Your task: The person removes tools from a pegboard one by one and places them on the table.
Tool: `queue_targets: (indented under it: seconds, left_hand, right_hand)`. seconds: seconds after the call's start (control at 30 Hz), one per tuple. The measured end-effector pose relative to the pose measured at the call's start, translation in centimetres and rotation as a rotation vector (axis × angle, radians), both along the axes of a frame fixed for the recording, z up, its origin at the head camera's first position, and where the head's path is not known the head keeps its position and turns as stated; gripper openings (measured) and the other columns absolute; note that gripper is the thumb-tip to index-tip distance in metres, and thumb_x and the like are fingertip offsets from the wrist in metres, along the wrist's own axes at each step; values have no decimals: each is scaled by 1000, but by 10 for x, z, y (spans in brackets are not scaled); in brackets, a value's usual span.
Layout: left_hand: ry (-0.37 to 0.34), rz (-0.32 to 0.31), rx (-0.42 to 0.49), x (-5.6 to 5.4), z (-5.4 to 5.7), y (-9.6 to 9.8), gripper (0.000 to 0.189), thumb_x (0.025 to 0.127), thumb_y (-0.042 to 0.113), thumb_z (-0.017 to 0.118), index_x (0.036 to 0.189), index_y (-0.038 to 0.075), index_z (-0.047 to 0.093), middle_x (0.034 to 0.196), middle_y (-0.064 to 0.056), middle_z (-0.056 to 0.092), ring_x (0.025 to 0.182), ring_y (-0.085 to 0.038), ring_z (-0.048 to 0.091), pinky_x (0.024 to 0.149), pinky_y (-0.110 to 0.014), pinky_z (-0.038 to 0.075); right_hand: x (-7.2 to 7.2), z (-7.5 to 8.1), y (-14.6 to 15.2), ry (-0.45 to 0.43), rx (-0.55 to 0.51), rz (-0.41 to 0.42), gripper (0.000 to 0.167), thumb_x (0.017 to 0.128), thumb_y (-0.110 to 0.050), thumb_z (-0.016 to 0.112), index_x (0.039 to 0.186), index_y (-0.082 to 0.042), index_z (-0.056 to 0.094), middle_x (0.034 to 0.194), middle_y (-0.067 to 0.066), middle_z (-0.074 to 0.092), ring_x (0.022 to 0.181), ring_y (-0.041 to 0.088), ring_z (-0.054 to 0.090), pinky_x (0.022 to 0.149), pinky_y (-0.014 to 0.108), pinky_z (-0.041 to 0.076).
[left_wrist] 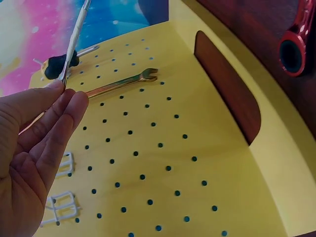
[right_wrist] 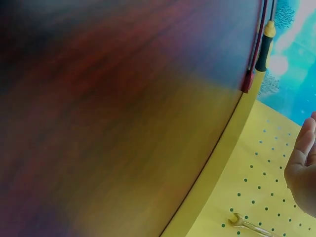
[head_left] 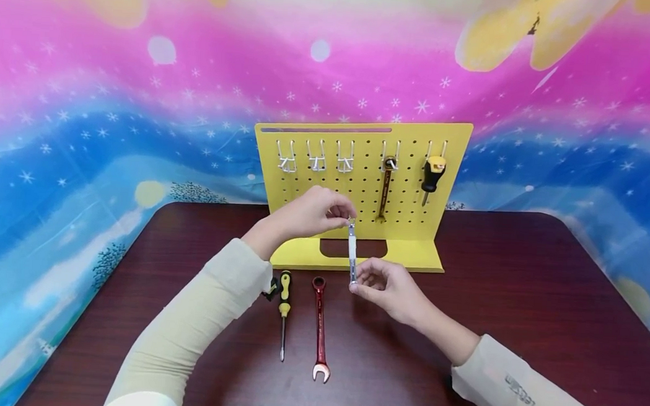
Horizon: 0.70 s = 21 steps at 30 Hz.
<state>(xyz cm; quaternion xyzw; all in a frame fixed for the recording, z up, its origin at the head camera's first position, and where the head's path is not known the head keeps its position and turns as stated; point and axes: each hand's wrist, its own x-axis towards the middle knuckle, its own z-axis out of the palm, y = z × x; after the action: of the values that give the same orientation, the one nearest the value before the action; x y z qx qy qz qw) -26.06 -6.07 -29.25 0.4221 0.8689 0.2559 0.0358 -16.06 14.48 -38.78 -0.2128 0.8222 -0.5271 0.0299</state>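
Observation:
A slim silver wrench (head_left: 352, 252), seen nearly edge-on, stands almost upright between my hands in front of the pegboard. My left hand (head_left: 320, 214) pinches its upper end between thumb and fingertips; the left wrist view shows the same silver shaft (left_wrist: 74, 39) rising from that hand (left_wrist: 42, 123). With thumb and curled fingers, my right hand (head_left: 389, 289) pinches the lower end. The right wrist view catches only part of this hand (right_wrist: 302, 173) at its edge. On the table below lie a red combination wrench (head_left: 320, 327) and a yellow-and-black screwdriver (head_left: 285, 297).
Behind my hands stands a yellow pegboard (head_left: 309, 193) on its yellow base (head_left: 411, 258). Three white hooks (head_left: 317, 159) on its left side hold nothing. Farther right hang another wrench (head_left: 385, 191) and a short screwdriver (head_left: 432, 175). A dark object (head_left: 271, 288) shows beside my left sleeve.

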Motion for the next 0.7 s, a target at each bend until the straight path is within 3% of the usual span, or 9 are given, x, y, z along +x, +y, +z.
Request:
queue_targets:
  seconds: [0.37, 0.53, 0.7]
  left_hand:
    - [-44, -12, -4, 3, -24, -2, 15, 95, 7, 65, 108, 5, 73, 96, -5, 76, 87, -12, 70, 78, -21, 58]
    - [-67, -29, -5, 5, -34, -1, 15, 95, 7, 65, 107, 4, 73, 96, -8, 76, 86, -18, 72, 72, -19, 58]
    - [-87, -42, -26, 8, -44, -1, 14, 96, 10, 65, 106, 5, 73, 97, -9, 76, 87, -18, 71, 75, -19, 57]
  right_hand:
    - [6, -10, 4, -42, 39, 76, 16, 87, -10, 75, 95, 0, 66, 83, 6, 65, 77, 8, 59, 66, 21, 54]
    - [9, -15, 5, -79, 40, 105, 16, 87, -9, 75, 94, 2, 66, 81, 6, 65, 74, 6, 59, 66, 20, 54]
    - [12, -19, 5, -112, 62, 121, 14, 86, -9, 75, 92, 0, 66, 79, 4, 65, 73, 6, 59, 65, 20, 54]
